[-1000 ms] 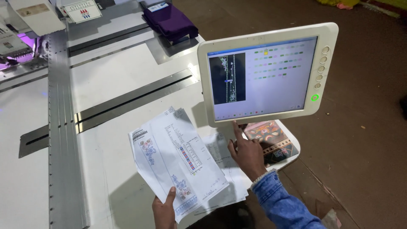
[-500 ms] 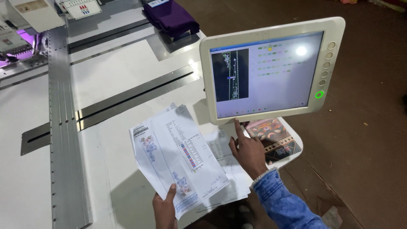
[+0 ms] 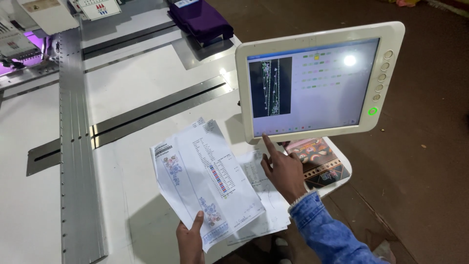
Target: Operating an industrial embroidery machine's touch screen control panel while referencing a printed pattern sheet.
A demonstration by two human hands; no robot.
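- I am holding the white printed paper sheets with the coloured floral pattern and chart (image 3: 205, 183) in my left hand (image 3: 190, 242), pinching their near edge, with my thumb lying on top and my fingers hidden underneath; their long axis is running up and away from that hand, leaning slightly leftward.
- My right hand (image 3: 283, 171), coming out of a blue denim sleeve (image 3: 325, 230), is sitting just right of those sheets, with its forefinger stretched out and the other fingers curled in.
- That forefinger is pointing up and slightly left, its tip touching the bottom row of the lit screen on the white-framed rectangular touch monitor (image 3: 317, 85), which is standing directly above and beyond the right hand; this hand is clearly the nearer one to it.
- Just right of the right hand, a patterned dark card (image 3: 320, 161) is lying on the white flat machine table (image 3: 141, 93).
- Far beyond my left hand, a folded purple cloth (image 3: 202, 19) is resting.
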